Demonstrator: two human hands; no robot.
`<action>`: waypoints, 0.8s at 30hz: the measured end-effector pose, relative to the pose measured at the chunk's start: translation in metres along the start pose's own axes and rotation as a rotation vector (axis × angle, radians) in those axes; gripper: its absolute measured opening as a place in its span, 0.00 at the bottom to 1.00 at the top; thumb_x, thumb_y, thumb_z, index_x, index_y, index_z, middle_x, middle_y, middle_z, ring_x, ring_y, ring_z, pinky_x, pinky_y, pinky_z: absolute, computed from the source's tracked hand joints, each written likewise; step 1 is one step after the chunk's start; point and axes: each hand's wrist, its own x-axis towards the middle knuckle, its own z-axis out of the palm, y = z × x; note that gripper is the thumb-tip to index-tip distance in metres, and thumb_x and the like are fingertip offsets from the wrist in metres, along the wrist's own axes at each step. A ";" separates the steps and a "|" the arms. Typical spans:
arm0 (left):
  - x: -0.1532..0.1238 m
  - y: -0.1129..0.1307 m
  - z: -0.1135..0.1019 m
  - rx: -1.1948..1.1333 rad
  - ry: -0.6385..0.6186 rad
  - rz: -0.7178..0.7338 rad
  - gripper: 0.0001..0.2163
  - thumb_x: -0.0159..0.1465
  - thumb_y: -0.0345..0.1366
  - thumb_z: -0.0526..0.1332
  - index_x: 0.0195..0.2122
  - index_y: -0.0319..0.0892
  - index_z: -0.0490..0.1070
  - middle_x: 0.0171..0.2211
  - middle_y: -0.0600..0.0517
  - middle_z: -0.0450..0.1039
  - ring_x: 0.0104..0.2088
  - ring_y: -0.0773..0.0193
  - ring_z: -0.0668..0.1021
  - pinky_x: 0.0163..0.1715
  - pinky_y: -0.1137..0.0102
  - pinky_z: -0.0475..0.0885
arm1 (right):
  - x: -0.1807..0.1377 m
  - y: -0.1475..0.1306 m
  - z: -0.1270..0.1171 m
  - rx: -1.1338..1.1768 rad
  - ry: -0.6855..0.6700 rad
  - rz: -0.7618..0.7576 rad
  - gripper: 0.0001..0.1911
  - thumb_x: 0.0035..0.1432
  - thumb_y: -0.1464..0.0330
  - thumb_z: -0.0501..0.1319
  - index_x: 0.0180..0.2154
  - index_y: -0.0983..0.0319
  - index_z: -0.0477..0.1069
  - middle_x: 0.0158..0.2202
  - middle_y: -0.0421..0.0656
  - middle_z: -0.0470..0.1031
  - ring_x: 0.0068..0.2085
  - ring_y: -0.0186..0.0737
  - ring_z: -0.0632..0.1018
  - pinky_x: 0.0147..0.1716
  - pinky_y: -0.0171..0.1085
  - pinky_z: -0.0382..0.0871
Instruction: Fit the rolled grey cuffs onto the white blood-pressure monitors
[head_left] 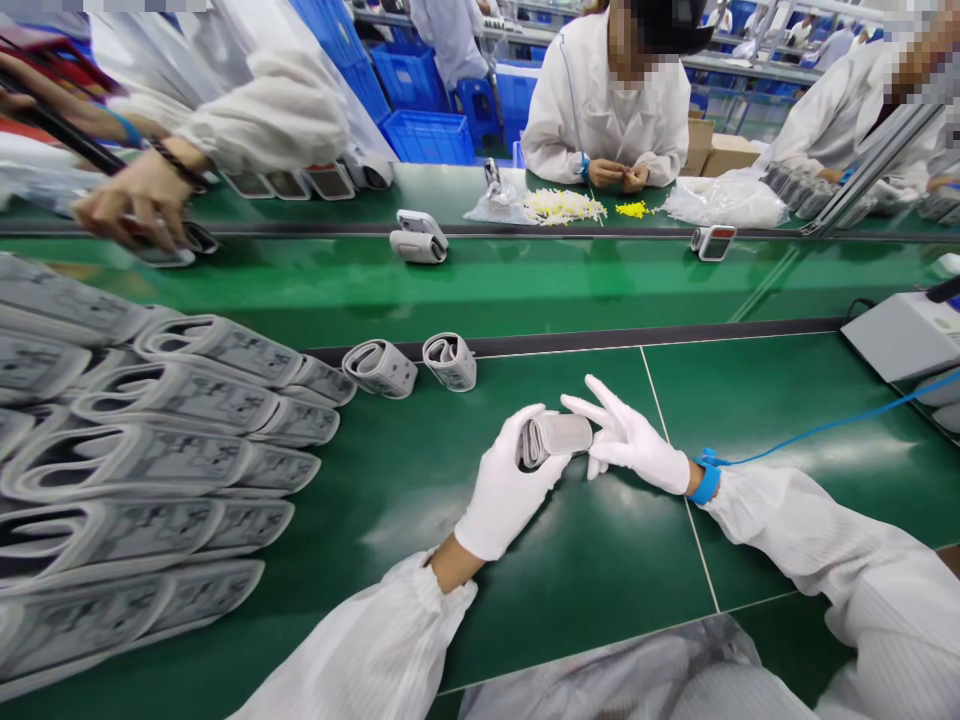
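My left hand [506, 485], in a white glove, is wrapped round a rolled grey cuff [555, 438] held just above the green table [585, 560]. My right hand [626, 435], also gloved, touches the cuff's right end with its fingers stretched out. A blue wrist strap [705, 478] with a blue cord sits on my right wrist. Two more rolled grey cuffs [380, 367] [450, 361] lie on the table beyond my hands.
A pile of several flat grey cuffs [142, 460] fills the left side. A green conveyor belt [525, 285] carries white devices [418, 238] [712, 241]. A grey box [904, 335] stands at the right. Other people in white coats work across the belt and at upper left.
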 end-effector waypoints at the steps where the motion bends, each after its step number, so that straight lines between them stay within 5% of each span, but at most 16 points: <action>1: 0.000 0.000 0.000 -0.003 0.005 -0.001 0.25 0.60 0.41 0.67 0.58 0.45 0.68 0.54 0.45 0.76 0.54 0.53 0.79 0.54 0.58 0.75 | 0.000 0.000 0.000 0.004 0.002 -0.006 0.55 0.60 0.64 0.70 0.74 0.42 0.34 0.74 0.53 0.46 0.31 0.30 0.81 0.29 0.33 0.77; 24: -0.001 0.000 0.000 -0.001 0.006 0.023 0.24 0.61 0.40 0.66 0.58 0.45 0.68 0.55 0.46 0.76 0.54 0.53 0.79 0.55 0.58 0.75 | 0.002 0.002 0.000 0.029 0.077 -0.051 0.55 0.57 0.66 0.70 0.74 0.45 0.37 0.73 0.55 0.50 0.30 0.31 0.81 0.27 0.34 0.75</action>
